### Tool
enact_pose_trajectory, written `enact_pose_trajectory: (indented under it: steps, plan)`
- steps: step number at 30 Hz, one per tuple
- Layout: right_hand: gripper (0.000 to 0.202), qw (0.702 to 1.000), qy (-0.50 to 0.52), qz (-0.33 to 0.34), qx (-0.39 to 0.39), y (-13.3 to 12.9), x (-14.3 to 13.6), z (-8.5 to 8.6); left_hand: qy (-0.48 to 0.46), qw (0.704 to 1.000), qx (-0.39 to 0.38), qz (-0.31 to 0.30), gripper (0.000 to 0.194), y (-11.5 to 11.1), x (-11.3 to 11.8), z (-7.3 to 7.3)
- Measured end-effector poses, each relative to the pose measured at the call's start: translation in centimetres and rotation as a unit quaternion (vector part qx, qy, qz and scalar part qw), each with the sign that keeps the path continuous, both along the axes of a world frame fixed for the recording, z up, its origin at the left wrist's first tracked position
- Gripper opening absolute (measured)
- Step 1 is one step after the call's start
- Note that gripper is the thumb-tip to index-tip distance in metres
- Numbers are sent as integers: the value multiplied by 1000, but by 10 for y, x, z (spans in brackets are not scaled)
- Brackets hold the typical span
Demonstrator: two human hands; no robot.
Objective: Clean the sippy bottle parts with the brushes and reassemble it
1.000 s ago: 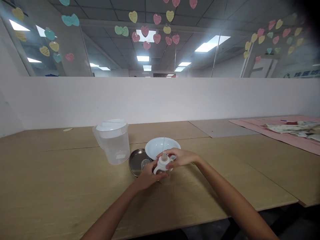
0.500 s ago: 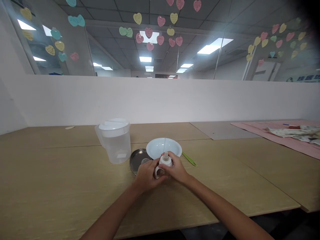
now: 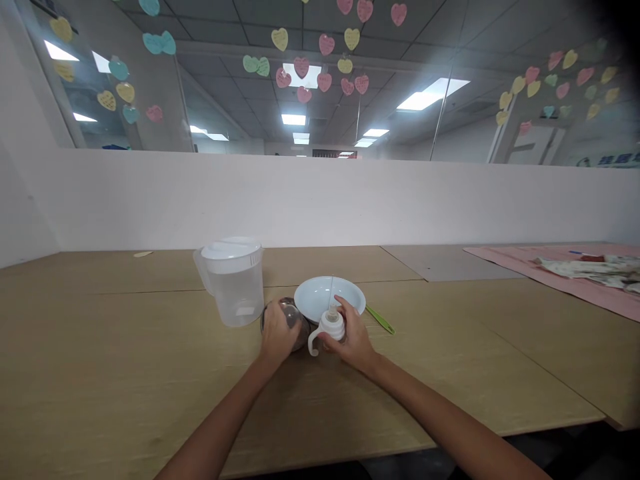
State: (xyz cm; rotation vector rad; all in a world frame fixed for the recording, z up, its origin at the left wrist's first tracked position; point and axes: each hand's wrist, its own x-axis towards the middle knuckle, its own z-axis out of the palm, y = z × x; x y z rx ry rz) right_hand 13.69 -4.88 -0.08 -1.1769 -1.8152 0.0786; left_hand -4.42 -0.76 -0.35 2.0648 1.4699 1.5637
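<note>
My right hand (image 3: 354,339) is wrapped round a baby bottle (image 3: 332,324) with a white collar, a clear nipple on top and a white handle on its left side. The bottle stands upright in front of a white bowl (image 3: 315,293). My left hand (image 3: 279,331) reaches over a round metal dish (image 3: 301,337), its fingers curled down at a clear, rounded item in the dish. My hand partly hides that item, and its grip is hard to make out.
A clear lidded pitcher (image 3: 239,290) stands left of the dish. A green-handled utensil (image 3: 381,320) lies right of the bowl. Farther right, cloths (image 3: 590,270) rest on a pink sheet (image 3: 520,260). A white wall runs behind the table.
My left hand has let go of the bottle and moved left over the metal dish. The bottle's handle now shows more fully, pointing left. My right hand still holds the bottle.
</note>
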Motion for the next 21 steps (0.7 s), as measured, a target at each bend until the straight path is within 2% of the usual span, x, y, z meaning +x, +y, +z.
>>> enact_pose_trajectory:
  steps: [3,6,9,11,14,18,21]
  plan:
    - [77,1000,-2,-2,-11,0,0,2,-127,988,84,10,47,-2,-1,13]
    - [78,1000,1,-4,-21,0,-1,3,-198,961,177,-73,39,-12,6,18]
    - [79,1000,0,-11,-15,-2,-2,5,-152,951,213,-165,33,-26,20,14]
    - [78,1000,-6,-16,-8,-3,-3,6,-112,949,212,-204,33,-33,27,10]
    - [73,1000,-18,-21,13,-3,-3,6,-69,956,200,-206,35,-39,32,8]
    - [76,997,-36,-17,63,1,-1,0,47,967,168,-184,43,-43,31,11]
    - [79,994,-60,-22,91,4,0,-4,93,964,146,-202,44,-44,30,14]
